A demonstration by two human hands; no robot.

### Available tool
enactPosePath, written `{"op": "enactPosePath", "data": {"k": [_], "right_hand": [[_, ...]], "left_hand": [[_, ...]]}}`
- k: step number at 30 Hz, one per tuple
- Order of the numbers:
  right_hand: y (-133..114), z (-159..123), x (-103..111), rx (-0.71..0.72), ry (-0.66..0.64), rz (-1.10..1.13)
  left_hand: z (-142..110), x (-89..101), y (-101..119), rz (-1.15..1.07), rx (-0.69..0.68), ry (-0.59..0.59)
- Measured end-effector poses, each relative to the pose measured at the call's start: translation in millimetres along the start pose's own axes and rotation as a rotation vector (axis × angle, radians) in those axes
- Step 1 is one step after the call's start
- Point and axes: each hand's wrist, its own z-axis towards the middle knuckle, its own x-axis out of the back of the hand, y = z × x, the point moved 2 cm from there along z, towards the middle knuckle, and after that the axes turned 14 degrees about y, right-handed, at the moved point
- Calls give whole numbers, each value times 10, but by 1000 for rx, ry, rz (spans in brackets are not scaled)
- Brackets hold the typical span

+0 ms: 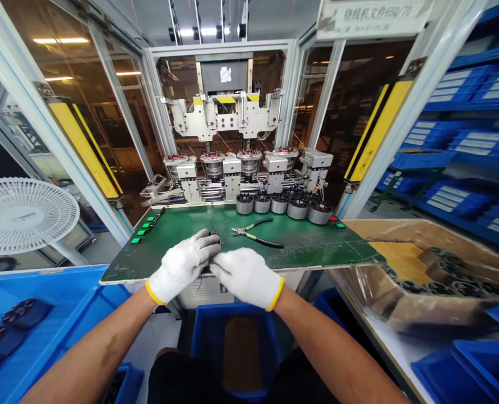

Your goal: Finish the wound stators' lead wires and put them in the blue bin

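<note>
Both hands wear white gloves with yellow cuffs and meet over the near edge of the green work surface point(300, 244). My left hand point(184, 264) is curled around a dark round wound part point(214, 238), of which only a sliver with thin copper wires shows. My right hand point(246, 276) lies beside it, its fingers closed and pinching at the wires near the left hand's fingertips. What the right fingers grip is too small to name. A pair of yellow-handled pliers point(254, 232) lies on the green surface just beyond the hands.
Several dark wound stators point(280, 203) stand in a row at the back of the green surface, before the winding machine point(228, 168). A cardboard box point(426, 264) with more stators is on the right. Blue bins point(39, 320) sit left and below; a white fan point(22, 213) stands left.
</note>
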Motion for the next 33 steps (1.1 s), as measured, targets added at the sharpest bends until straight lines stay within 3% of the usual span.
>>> {"op": "enactPosePath", "data": {"k": [4,6,12,16,19,22,25,29,31,33], "right_hand": [[263,196,132,29,186,321],[328,170,79,55,149,241],[280,-105,-120,17,-145,-378],[282,-29,-165,-23,-135,-382],[313,31,-230,-54,-90,-354],[334,44,-286,-44,-56,-334],[346,64,-314,-27,-37,-335],[372,106,-321,-28,-52,-360],[382,106,-316,-18,-98,-360],[377,81,-310,-9,-163,-361]], "left_hand": [[-28,-45,-1,17,40,17],[-15,-40,15,13,41,-5],[64,58,71,-30,14,29],[42,140,197,142,-72,58],[-34,164,342,290,-148,-24],[-108,150,434,270,-239,-109],[-153,132,421,198,-257,-86],[-206,148,334,58,-123,78],[-203,200,280,-86,66,171],[-140,269,222,-224,307,182]]}}
